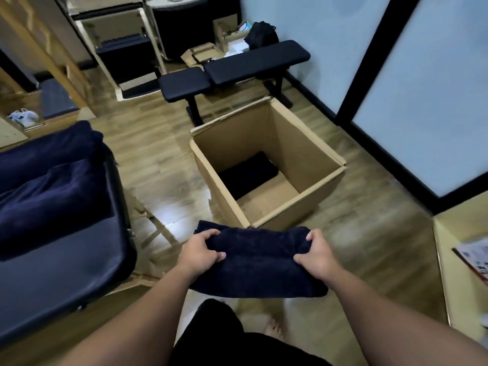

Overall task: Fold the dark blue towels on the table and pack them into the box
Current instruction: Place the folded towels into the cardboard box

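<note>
I hold a folded dark blue towel [257, 262] in the air in front of me, just short of the open cardboard box [311, 143] on the floor. My left hand [199, 250] grips the towel's left end and my right hand [317, 256] grips its right end, thumbs on top. Inside the box a dark folded towel [249, 173] lies on the bottom at the left. More dark blue towels [50, 178] lie loosely heaped on the dark padded table [66, 273] at the left.
A black padded bench [232, 72] stands beyond the box. A glass partition with black frames [351, 83] runs along the right. A pale cabinet top [464, 239] with a printed paper sits at the right edge. Wooden floor lies between table and box.
</note>
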A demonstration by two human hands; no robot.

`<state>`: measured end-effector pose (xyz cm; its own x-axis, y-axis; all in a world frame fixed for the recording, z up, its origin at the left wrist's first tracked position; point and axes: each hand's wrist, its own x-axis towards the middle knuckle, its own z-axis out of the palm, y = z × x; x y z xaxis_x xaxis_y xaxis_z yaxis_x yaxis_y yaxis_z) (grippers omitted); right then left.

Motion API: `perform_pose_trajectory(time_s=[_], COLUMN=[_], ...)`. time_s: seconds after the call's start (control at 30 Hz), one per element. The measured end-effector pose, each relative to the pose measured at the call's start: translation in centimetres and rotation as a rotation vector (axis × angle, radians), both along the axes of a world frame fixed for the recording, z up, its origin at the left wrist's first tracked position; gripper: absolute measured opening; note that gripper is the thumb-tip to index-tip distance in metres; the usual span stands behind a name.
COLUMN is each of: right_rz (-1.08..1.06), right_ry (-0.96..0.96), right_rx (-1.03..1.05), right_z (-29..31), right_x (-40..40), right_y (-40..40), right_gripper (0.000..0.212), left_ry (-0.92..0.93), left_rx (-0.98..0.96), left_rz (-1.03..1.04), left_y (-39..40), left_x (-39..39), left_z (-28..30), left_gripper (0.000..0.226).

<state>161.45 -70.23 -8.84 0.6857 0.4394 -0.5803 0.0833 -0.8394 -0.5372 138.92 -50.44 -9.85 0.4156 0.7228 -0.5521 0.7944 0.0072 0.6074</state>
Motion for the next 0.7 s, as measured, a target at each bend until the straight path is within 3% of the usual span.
perform_pose_trajectory(time_s=[0.4, 0.7], right_rz=[0.12, 0.234], right_ry=[-0.067, -0.071], right_rx=[-0.096, -0.16], right_z=[-0.3, -0.6], right_x=[16.0, 27.1], right_y=[7.3, 16.9], right_gripper=[0.043, 0.046], left_ry=[-0.106, -0.068], left_rx=[-0.129, -0.168], left_rz=[0.086, 0.211], left_y=[5.6, 11.2], left_x=[14.5, 23.8], left_z=[-4.7, -5.4], left_gripper=[0.067, 0.066])
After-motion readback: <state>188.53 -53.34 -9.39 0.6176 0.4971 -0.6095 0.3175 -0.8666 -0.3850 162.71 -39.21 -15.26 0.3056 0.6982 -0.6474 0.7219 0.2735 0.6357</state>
